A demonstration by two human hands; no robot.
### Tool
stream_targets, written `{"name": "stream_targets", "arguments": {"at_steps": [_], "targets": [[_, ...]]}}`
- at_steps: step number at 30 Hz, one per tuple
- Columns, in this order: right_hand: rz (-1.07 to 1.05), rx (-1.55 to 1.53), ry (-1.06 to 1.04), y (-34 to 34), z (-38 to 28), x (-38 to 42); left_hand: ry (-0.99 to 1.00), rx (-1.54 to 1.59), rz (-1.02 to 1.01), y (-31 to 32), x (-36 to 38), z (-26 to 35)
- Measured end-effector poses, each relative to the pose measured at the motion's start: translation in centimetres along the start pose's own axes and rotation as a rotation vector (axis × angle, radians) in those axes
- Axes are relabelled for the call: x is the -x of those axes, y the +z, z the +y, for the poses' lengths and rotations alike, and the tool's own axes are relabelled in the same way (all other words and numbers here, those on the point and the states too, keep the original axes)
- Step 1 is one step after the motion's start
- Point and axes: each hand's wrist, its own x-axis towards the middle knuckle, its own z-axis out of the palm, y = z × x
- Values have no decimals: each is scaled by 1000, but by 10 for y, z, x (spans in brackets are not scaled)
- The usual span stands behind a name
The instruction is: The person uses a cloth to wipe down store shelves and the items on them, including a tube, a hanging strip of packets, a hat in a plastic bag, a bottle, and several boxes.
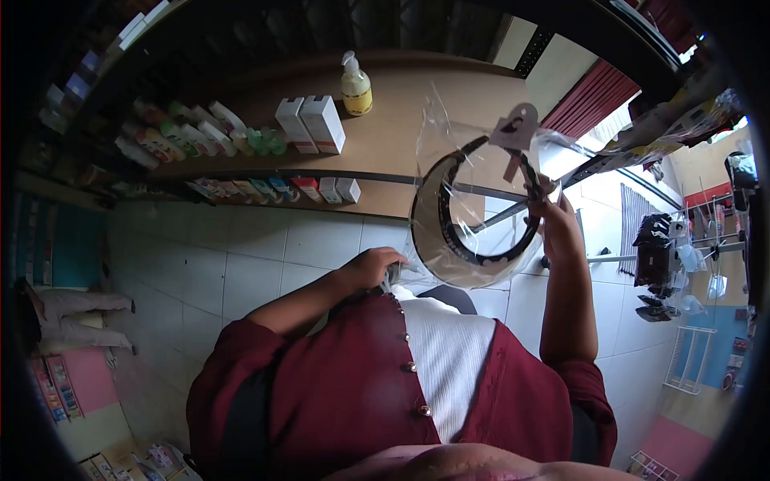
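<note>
My right hand [553,210] is raised over the floor, its fingers closed on the edge of a sun visor [437,210] with a pale brim and a dark band. Clear plastic wrap surrounds the visor, and a light hang tag [516,127] sticks up at its top. Nearer my waist, my left hand [370,268] has its fingers curled around crumpled clear plastic [393,276]. That plastic lies close below the visor's wrapping.
A wooden shelf [393,132] ahead carries a yellow pump bottle [355,85], white boxes [322,124] and several small bottles [192,136]. More boxes [329,190] stand on the lower level. Packaged goods hang from a rack [659,248] at right. A person's legs [84,305] show at far left.
</note>
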Motion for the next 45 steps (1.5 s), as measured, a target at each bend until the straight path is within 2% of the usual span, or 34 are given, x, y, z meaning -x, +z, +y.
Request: {"name": "stream_targets", "arguments": {"at_steps": [1,4,6,9,12,13,15,16,17,20,23,24,25,27,29,30,31,32,33,36,38,39,41,43,45], "targets": [[23,27,29,8,-3,-16,-160,-15,-92,-2,15,3],[66,154,145,23,-23,-66,-259,43,-25,8,52,0],[112,213,190,38,-41,-92,-476,136,-52,-4,62,22],[175,327,201,42,-48,-144,-521,171,24,-5,84,11],[190,385,250,22,-30,-215,-620,160,11,-24,96,14],[172,334,266,37,-44,-202,-663,170,20,-28,101,13],[123,383,140,17,-28,-240,-635,182,62,-34,109,10],[203,420,206,-6,-13,-278,-636,180,105,-34,114,4],[247,325,216,-20,-4,-299,-635,178,148,-34,118,-2],[120,318,217,-27,-15,-301,-672,167,152,-38,124,-7],[225,474,219,-24,-20,-298,-716,217,169,-38,125,-6],[291,667,144,-19,-26,-284,-752,260,176,-39,126,-6],[295,659,145,-1,-47,-264,-752,253,171,-38,127,-8],[371,1210,137,36,-79,-237,-772,314,174,-36,131,-16],[502,1389,-533,81,-68,-227,-768,309,167,-36,131,-24],[416,1148,-689,114,-62,-212,-833,309,193,-35,129,-26],[227,928,-800,143,-53,-198,-904,311,216,-32,129,-25],[128,996,-786,174,-48,-189,-937,248,219,-36,120,-17],[25,893,-765,195,-23,-201,-938,246,205,-36,113,-21],[49,828,-753,242,27,-230,-787,447,399,-26,102,-37],[-240,571,-719,253,34,-241,-806,487,411,-24,96,-43],[-246,568,-724,254,37,-245,-831,532,426,-24,95,-45],[-269,601,-528,258,38,-243,-798,626,467,-25,97,-43],[-233,581,-590,257,40,-241,-910,994,521,-25,102,-40],[-147,577,-561,252,42,-241,-880,925,514,-31,111,-43]]}}
